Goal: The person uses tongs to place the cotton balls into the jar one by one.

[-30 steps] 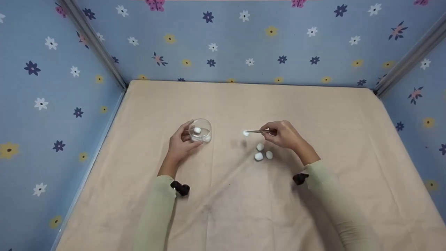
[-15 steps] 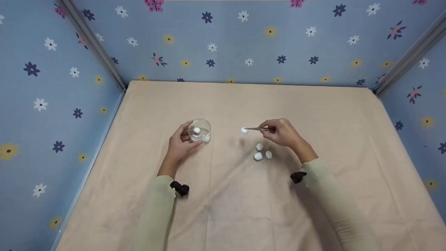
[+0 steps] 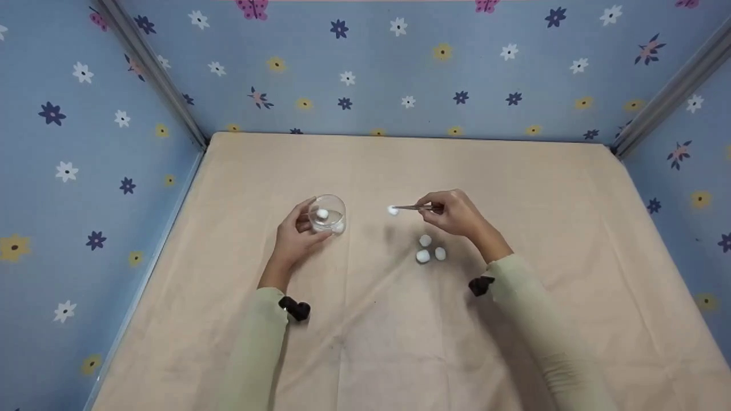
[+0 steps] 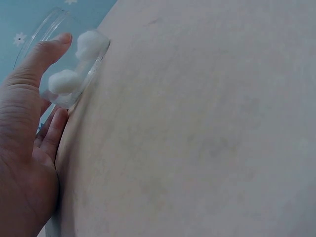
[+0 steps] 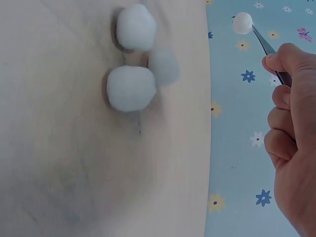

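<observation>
My left hand [image 3: 296, 237] grips a clear round glass dish [image 3: 337, 204] from its left side, thumb and fingers around the wall. Two cotton balls [image 4: 64, 81] lie inside the dish in the left wrist view. My right hand [image 3: 457, 214] pinches metal tweezers [image 3: 408, 207] between thumb and fingers. The tweezer tips hold one cotton ball [image 5: 242, 23] in the air, to the right of the dish and apart from it. Three more cotton balls [image 3: 423, 256] sit in a small cluster on the cloth, below and left of the right hand.
A beige cloth [image 3: 365, 354] with creases covers the table. Blue flowered panels [image 3: 377, 63] rise at the back and on both sides, with grey metal posts [image 3: 154, 71] at the corners. A dark wrist camera [image 3: 295, 309] is strapped at each sleeve.
My right hand has moved slightly left and away from me, carrying the tweezers and their cotton ball nearer the dish. The left hand and the dish have stayed in place.
</observation>
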`<state>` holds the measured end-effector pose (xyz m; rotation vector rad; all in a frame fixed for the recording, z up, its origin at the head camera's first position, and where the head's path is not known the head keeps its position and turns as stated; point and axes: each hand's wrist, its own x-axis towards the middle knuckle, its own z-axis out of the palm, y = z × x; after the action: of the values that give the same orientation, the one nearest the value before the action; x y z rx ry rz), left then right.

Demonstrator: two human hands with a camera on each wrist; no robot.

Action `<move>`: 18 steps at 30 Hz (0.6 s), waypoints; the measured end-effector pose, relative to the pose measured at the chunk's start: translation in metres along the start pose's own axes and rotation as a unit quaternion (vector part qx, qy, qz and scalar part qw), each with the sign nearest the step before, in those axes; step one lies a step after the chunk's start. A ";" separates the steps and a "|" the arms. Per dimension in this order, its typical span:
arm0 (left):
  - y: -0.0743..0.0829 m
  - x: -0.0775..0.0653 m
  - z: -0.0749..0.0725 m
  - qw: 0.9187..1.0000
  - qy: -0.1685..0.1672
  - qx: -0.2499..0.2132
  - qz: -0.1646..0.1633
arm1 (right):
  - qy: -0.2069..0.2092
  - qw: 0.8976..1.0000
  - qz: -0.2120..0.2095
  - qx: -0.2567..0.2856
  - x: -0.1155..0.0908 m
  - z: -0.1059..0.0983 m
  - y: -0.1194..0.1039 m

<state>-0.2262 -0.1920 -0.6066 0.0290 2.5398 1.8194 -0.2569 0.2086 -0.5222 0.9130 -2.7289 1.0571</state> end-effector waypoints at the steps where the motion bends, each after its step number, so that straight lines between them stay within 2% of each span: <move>1: 0.000 0.000 0.000 1.000 0.000 -0.001 -0.001 | 0.000 1.000 0.002 0.002 0.001 0.000 0.000; 18: 0.002 -0.001 0.001 1.000 -0.001 -0.013 -0.003 | -0.005 1.000 -0.001 0.005 0.016 0.008 -0.012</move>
<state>-0.2256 -0.1909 -0.6050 0.0233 2.5129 1.8494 -0.2625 0.1889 -0.5170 0.9237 -2.7321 1.0706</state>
